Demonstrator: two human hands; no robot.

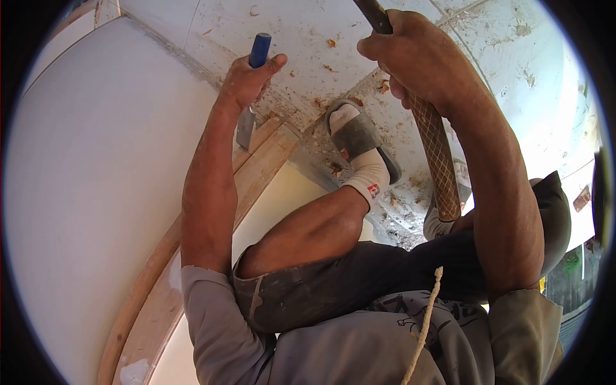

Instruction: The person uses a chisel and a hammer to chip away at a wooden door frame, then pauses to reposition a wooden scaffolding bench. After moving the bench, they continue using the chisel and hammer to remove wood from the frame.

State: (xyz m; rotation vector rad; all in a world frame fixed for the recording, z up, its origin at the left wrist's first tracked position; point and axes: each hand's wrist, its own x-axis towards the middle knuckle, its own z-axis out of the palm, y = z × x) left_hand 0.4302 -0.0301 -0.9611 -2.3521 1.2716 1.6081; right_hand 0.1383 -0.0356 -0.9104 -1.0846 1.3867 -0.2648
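Note:
My left hand point(247, 80) is closed round the blue handle of a chisel point(260, 50). The flat metal blade points down from the fist, its tip at the edge of a wooden frame point(266, 151). At the upper right, my right hand point(417, 54) is wrapped round a hammer point(436, 154). Its long brown grip, with a diamond pattern, hangs below the fist, and a dark shaft sticks out above it. The hammer's head is out of view. The two hands are well apart.
Curved wooden trim runs along a white panel point(102, 160) on the left. Wood chips and dust lie on the tiled floor point(308, 32). My sandalled foot point(356, 135) rests beside the frame, and my bent knee is below it. A cord point(423, 327) hangs over my shirt.

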